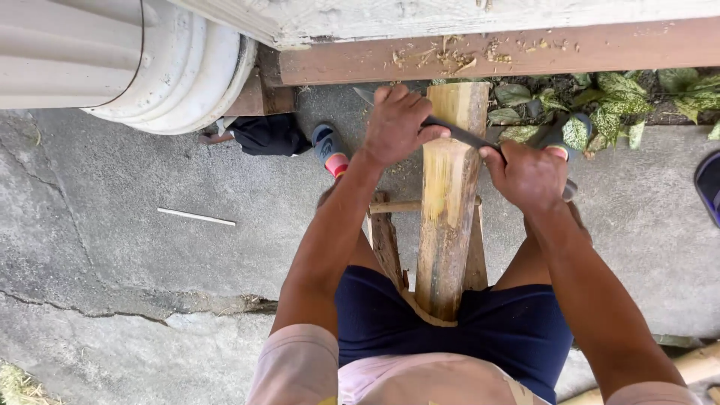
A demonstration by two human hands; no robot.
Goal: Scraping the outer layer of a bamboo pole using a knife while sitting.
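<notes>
Outdoors on cracked grey concrete floor (112, 225), a pale fluted column base (161, 64) in the upper left of the frame, a brown timber sill (525, 52) littered with shavings along the top, variegated leaves (600, 112) at upper right. In the centre I see a split bamboo section (448, 202) running from my lap up toward the sill, propped on a small wooden trestle (386, 232). It looks stiff and hard, light for its bulk, probably slick on the yellow-tan skin, with green-brown streaks and a pale cut end at the top. A dark long blade (457, 135) lies across it near the upper end. My left hand (397, 124) is closed over the blade's far end; my right hand (529, 176) is closed around the handle end. I judge the blade is best held at both ends as here, fingers clear of the edge; the bamboo steadies best against the body. A thin white stick (196, 217) lies at left, apart.
</notes>
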